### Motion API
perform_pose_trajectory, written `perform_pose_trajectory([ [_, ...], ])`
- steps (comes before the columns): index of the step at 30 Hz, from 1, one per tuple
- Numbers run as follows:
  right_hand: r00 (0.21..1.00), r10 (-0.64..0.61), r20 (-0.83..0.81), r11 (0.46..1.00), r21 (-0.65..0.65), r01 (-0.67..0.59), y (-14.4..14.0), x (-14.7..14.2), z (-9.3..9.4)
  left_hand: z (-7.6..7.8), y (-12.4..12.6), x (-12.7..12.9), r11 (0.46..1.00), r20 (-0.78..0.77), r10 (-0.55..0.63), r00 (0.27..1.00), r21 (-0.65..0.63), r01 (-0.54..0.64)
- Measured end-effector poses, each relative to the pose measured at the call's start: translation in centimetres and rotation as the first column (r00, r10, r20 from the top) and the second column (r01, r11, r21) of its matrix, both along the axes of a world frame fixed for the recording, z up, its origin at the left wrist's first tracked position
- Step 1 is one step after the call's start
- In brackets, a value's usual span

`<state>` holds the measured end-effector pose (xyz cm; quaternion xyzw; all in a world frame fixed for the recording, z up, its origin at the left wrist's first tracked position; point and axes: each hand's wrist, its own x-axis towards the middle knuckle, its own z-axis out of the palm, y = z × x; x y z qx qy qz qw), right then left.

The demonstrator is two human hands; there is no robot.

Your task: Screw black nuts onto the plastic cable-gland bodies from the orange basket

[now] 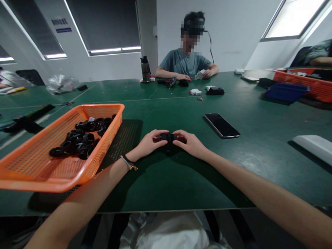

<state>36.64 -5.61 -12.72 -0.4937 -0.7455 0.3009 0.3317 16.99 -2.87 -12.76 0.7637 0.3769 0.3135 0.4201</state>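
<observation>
We hold one small black part between our two hands, low over the green table, right in front of us. Our left hand is closed on its left end and our right hand on its right end, fingertips nearly touching. The part looks like two round pieces that meet in the middle, but the joint is hidden by the fingers. To do this well, we think both ends must stay straight in line, with even pressure. The orange basket with more black rings stands near the left wrist; the phone lies apart.
</observation>
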Motion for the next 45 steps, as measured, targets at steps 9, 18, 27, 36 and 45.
perform_pose_trajectory([
  [9, 1.000, -0.002, 0.016, 1.000, 0.023, 0.001, -0.03, 0.01, 0.07, -0.14, 0.17, 0.03, 1.000, -0.018, 0.006, 1.000, 0.018, -0.006],
  [18, 0.999, -0.004, -0.048, 0.998, 0.059, 0.006, 0.26, 0.07, -0.41, -0.09, 0.09, 0.03, 1.000, -0.017, 0.009, 1.000, 0.006, -0.009],
  [27, 0.999, 0.010, -0.042, 0.999, 0.046, -0.008, 0.26, 0.16, -0.29, -0.12, 0.20, 0.03, 1.000, -0.015, 0.003, 1.000, 0.018, -0.003],
  [36, 0.999, -0.002, -0.041, 0.999, 0.044, 0.004, 0.40, 0.14, -0.50, 0.01, 0.07, 0.05, 1.000, -0.020, 0.001, 1.000, 0.012, -0.001],
  [45, 0.999, -0.005, -0.038, 1.000, 0.017, 0.006, 0.45, 0.10, -0.53, 0.01, -0.03, 0.08, 1.000, -0.014, 0.006, 1.000, 0.018, -0.005],
])
